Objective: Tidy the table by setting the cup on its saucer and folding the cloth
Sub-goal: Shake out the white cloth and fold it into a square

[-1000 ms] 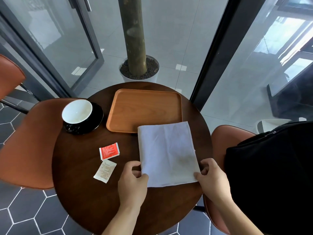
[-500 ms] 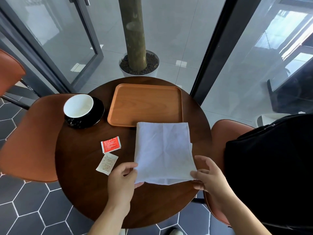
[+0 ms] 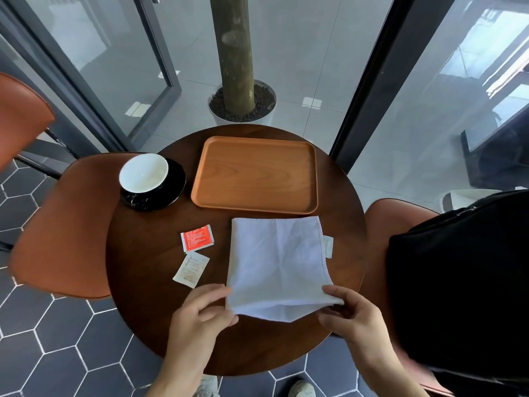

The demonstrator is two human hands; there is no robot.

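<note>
Head view: we are seeing the left hand [image 3: 200,316] pinching the white cloth [image 3: 277,262] at its near left corner and the right hand [image 3: 352,319] pinching the near right corner. The near edge is hanging raised off the round tabletop [image 3: 143,282]. The far part is lying flat just beside the wooden tray [image 3: 254,173]. The white cup [image 3: 143,173] is sitting on its black saucer [image 3: 174,190] at far left. A red sachet [image 3: 197,238] and a pale sachet [image 3: 191,270] are lying left of the cloth.

Table [image 3: 143,287]: saucer [image 3: 175,191], tray [image 3: 254,173], cloth [image 3: 276,262], red sachet [image 3: 197,238], white sachet [image 3: 191,269]
</note>
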